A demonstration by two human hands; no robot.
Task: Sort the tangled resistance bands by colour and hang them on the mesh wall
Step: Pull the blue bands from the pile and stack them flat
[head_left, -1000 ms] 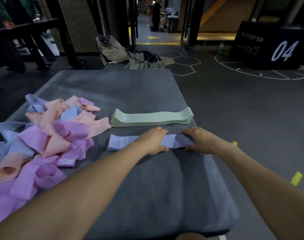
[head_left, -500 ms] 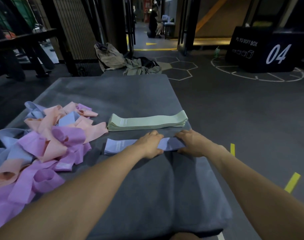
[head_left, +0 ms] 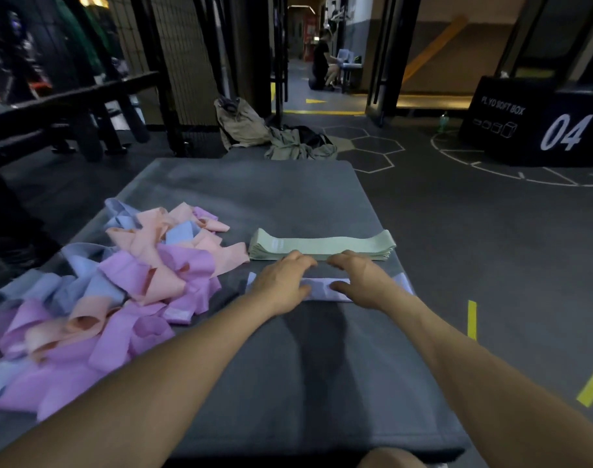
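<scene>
The flat pale-blue fabric resistance band (head_left: 325,289) lay stretched sideways on the grey padded desk (head_left: 254,197), just in front of the neat stack of pale-green fabric bands (head_left: 322,246) and to the right of the tangled heap of pink, purple and blue bands (head_left: 119,292). Sorting was judged to be at an early stage — one colour stacked, a second pile only begun, nothing hung.

Risks noted: the blue band sat near the green stack, so a careless sweep of either hand could shove the stack out of square or mix the two colours. The heap was loosely knotted; pulling one loop from it could drag neighbours across onto the sorted bands. The right end of the blue band lay close to the desk's right edge, and a slip could send it to the floor.

The left hand (head_left: 283,282) rested palm-down on the blue band's left half, fingers spread and nearly straight, pressing rather than gripping. The right hand (head_left: 362,282) rested likewise on the right half, fingers extended — fingertips of both reached to the green stack's near edge; whether they touched it could not be told.
</scene>
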